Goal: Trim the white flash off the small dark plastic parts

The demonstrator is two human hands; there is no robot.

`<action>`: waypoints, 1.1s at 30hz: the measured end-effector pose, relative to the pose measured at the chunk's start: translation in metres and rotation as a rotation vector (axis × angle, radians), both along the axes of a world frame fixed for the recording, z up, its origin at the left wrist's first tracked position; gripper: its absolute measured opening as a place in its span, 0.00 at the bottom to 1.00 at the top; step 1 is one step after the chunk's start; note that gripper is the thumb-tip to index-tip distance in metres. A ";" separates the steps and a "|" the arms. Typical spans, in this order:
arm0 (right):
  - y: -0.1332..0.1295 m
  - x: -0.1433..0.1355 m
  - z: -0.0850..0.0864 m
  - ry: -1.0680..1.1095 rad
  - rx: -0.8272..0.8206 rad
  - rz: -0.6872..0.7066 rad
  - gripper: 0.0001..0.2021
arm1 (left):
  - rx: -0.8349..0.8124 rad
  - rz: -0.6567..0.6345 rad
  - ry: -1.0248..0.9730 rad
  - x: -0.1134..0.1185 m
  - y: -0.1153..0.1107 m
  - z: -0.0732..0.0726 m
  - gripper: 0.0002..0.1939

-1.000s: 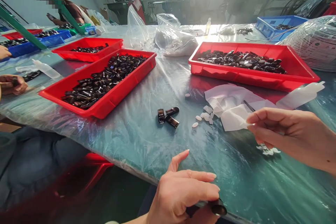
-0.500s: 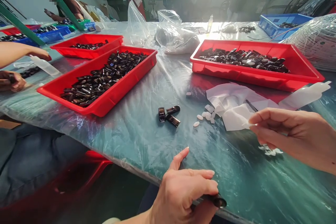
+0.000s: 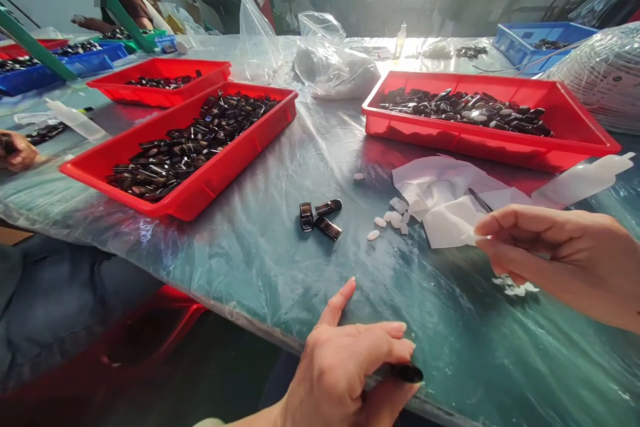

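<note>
My left hand [image 3: 353, 363] is at the table's near edge, its index finger stretched out. Its other fingers and thumb grip a glossy dark piece [image 3: 407, 372], whose rounded end shows; the rest is hidden. Over the table on the right, my right hand [image 3: 565, 260] is closed in a pinch at a small white bit. A thin dark pointed tool [image 3: 480, 200] sticks up behind those fingers; whether they hold it is unclear. White oval pieces [image 3: 395, 219] lie beside a crumpled white sheet [image 3: 450, 203]. Several glossy dark clip-like parts [image 3: 320, 218] lie left of them.
Red trays [image 3: 240, 147] of dark parts stand left, with another red tray [image 3: 490, 140] at the back right. White scraps [image 3: 515, 285] lie under my right hand. Clear plastic bags [image 3: 330, 60] sit behind. A co-worker's hand [image 3: 20, 152] is at the far left.
The dark piece in my left hand has turned, its end now showing as a flat dark oval. My right hand stays in place. A co-worker's forearm at the left has gone from view.
</note>
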State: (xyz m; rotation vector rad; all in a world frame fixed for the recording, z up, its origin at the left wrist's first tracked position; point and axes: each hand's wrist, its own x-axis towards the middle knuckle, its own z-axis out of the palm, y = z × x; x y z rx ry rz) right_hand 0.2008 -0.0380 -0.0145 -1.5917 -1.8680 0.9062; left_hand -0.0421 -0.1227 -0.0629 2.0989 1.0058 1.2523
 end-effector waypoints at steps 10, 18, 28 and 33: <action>0.000 0.000 -0.001 0.014 0.002 -0.023 0.12 | 0.092 0.021 0.030 0.001 -0.004 -0.011 0.04; 0.002 -0.001 -0.001 -0.008 0.016 -0.026 0.12 | 0.148 0.042 0.047 0.001 -0.002 -0.009 0.05; 0.000 -0.001 0.000 -0.029 -0.021 -0.039 0.14 | 0.116 0.074 0.033 0.001 -0.003 -0.003 0.07; 0.000 0.000 0.001 -0.032 -0.022 -0.037 0.15 | 0.110 0.072 0.068 0.001 -0.002 -0.005 0.03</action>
